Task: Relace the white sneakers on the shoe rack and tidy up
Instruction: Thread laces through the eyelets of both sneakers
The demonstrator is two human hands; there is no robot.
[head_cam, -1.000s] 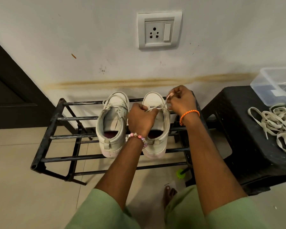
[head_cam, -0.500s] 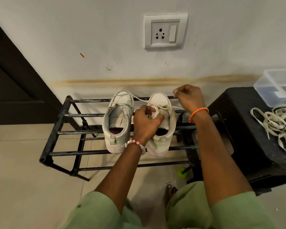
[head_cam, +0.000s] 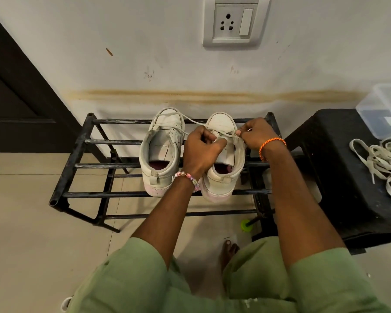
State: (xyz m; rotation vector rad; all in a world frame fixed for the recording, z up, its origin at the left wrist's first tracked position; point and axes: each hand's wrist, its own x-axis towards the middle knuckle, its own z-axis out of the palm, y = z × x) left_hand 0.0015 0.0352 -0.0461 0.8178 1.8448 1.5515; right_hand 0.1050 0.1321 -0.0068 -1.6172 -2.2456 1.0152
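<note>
Right hand [head_cam: 256, 133] is back over the right sneaker [head_cam: 222, 159], fingers curled, pinching the lace [head_cam: 191, 120] end at the eyelets on the shoe's right side. Half a second ago it was pulled out further right and back, drawing slack; a second ago it was at the same eyelet area. So that reads as one pull-through done and the next threading pass started.

Left hand [head_cam: 201, 147] stays curled on the tongue and the near lace crossing, bracing the shoe. It has barely shifted.

Free lace run trails from the hands up over the toe of the left sneaker [head_cam: 161, 150]. Both sneakers sit heel-toward-camera, side by side on the top bars of the shoe rack [head_cam: 81, 141].

Judgement: right shoe mid-lacing, only forward eyelets appear done; can't tell the exact count, hands cover them.

Spare laces [head_cam: 384, 161] lie piled on the black stool [head_cam: 339, 159], clear box [head_cam: 386, 109] behind them, so tidying isn't done yet.
</note>
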